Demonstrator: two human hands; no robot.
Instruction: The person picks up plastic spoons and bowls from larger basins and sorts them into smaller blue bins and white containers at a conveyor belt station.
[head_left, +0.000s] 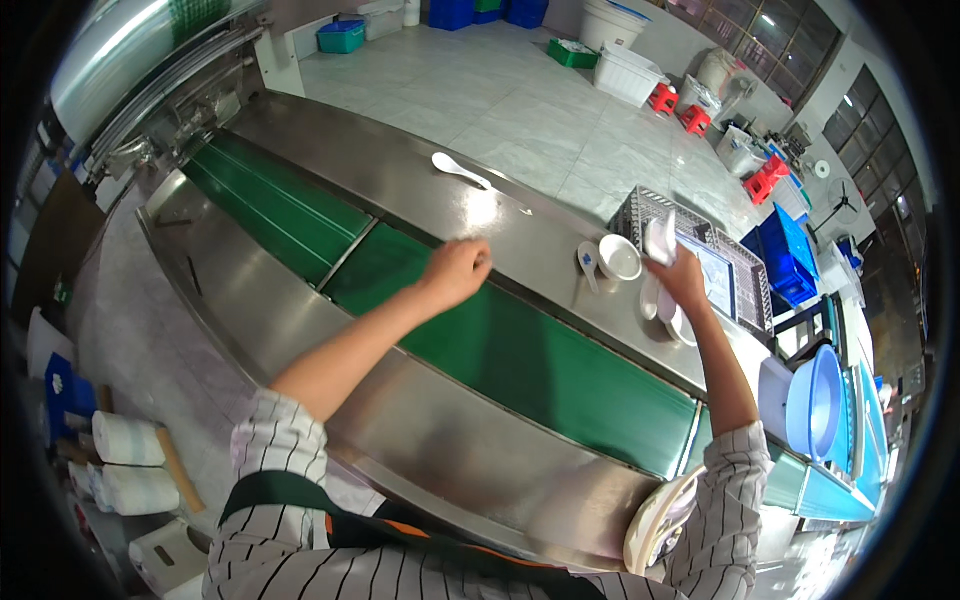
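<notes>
My left hand (456, 274) hovers over the green conveyor belt (525, 352), its fingers curled into a loose fist with nothing visible in them. My right hand (684, 277) grips white tableware (660, 238), blurred, perhaps a small bowl with a spoon. Under and beside that hand, more white spoons (649, 298) and a partly hidden white bowl (682, 328) rest on the steel ledge (525, 247). A small white bowl (620, 258) and a spoon with a blue mark (588, 264) are just left of it. Farther left along the ledge lies another white spoon (459, 171).
Grey plastic crates (742, 270) stand beyond the ledge at the right. A light-blue basin (815, 403) is by my right arm, and a cream-coloured round container (652, 517) sits at the near edge. A large metal roller machine (142, 60) borders the belt's far left end.
</notes>
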